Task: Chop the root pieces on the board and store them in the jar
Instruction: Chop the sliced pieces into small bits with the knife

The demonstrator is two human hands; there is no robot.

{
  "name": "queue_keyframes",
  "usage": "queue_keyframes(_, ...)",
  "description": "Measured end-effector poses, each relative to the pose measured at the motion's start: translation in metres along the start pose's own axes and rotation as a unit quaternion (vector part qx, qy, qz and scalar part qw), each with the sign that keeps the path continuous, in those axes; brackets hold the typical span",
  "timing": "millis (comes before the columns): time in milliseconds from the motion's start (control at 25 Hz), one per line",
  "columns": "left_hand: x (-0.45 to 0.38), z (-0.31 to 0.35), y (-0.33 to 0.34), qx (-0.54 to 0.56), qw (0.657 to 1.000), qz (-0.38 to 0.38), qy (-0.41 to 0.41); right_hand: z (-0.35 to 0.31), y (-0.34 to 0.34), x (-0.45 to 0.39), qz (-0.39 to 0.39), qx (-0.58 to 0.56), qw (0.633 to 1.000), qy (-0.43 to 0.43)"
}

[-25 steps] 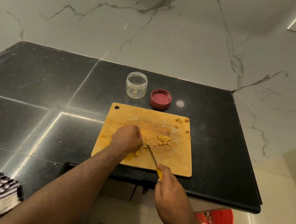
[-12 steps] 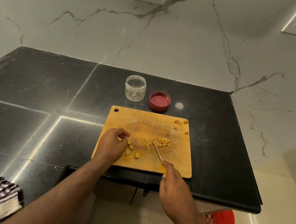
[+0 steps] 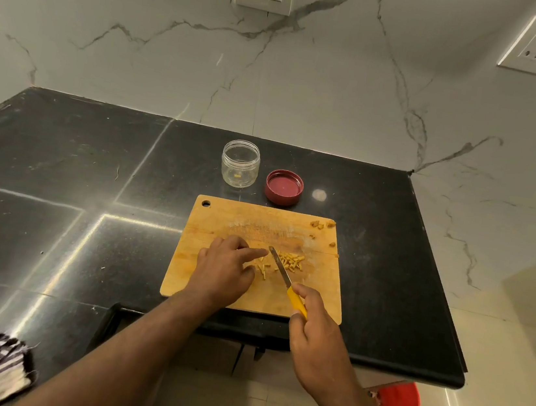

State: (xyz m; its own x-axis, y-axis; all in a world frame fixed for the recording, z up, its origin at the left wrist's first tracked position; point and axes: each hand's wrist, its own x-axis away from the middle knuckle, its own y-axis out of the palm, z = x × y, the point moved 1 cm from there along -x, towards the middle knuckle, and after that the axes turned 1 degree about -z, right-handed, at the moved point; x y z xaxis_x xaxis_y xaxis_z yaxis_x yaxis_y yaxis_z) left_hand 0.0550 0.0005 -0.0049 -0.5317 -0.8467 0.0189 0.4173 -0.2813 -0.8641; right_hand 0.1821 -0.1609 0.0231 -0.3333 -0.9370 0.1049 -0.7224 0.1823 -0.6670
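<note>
While the right hand (image 3: 317,332) grips the yellow-handled knife (image 3: 286,283), blade resting among the chopped root pieces (image 3: 288,261) mid-board, the left hand (image 3: 224,268) lies relaxed, forefinger pointing at them. These light, dry-looking sticks probably scatter easily; better scooped on the blade than pinched. Beyond the cutting board's (image 3: 201,282) far edge stand the open jar (image 3: 240,164) and red lid (image 3: 284,187).

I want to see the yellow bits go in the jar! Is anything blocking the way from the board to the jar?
Nothing visible blocks it. The jar stands open just beyond the cutting board, its red lid lying off beside it. Bare counter separates the chopped pieces from the jar. The right hand holds the knife.
</note>
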Motion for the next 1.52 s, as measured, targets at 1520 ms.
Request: queue_keyframes(1520, 0.017, -0.049, 0.006, 0.194, 0.96, 0.169, -0.112, 0.051, 0.005, 0.012, 0.012, 0.014, 1.0, 0.014)
